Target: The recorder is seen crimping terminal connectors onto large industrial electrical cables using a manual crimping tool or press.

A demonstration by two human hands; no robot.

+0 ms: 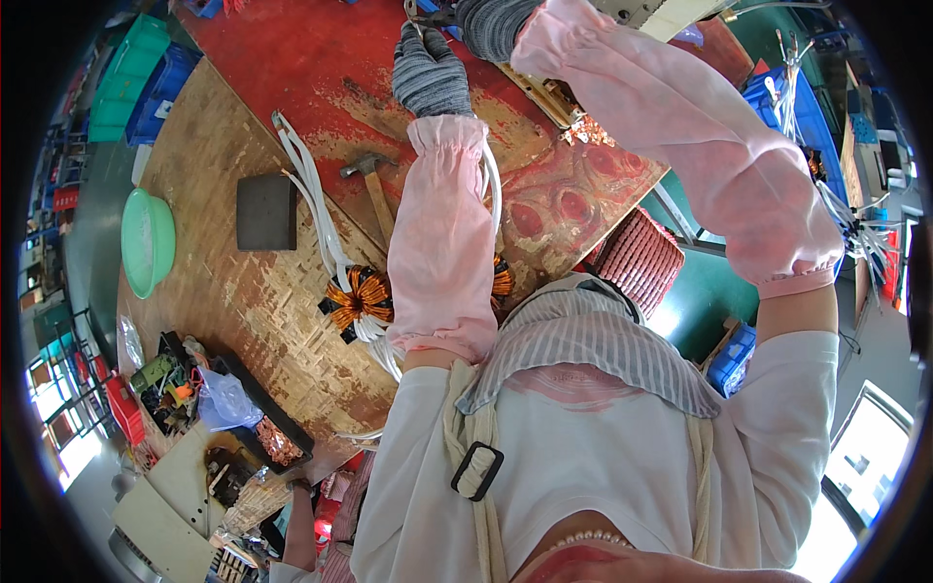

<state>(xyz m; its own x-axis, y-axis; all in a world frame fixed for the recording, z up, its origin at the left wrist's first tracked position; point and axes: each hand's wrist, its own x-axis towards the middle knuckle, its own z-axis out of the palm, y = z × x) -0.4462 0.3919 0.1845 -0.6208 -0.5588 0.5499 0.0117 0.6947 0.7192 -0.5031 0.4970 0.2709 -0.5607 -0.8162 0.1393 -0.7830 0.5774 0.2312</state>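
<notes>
My left hand (430,76), in a grey knit glove, is closed near the upper edge, its fingertips around a thin, light-coloured end. A white cable (494,185) runs from beside its wrist down behind the pink sleeve. To its right my right hand (494,27), gloved alike, is cut by the picture's edge. It is closed near a dark metal piece (439,17) that meets the left fingertips; its kind cannot be made out. Beside my left forearm lie a hammer (374,185) and a copper-wound ring coil (362,299) with white leads (316,199); part of another coil (501,277) shows past the sleeve.
A dark square block (266,212) and a green basin (148,243) stand on the worn wooden table (209,126). Red sheeting (292,58) covers its far part. A brass-coloured metal bar (544,95) lies under my right arm. A person's arm (301,525) shows at lower left.
</notes>
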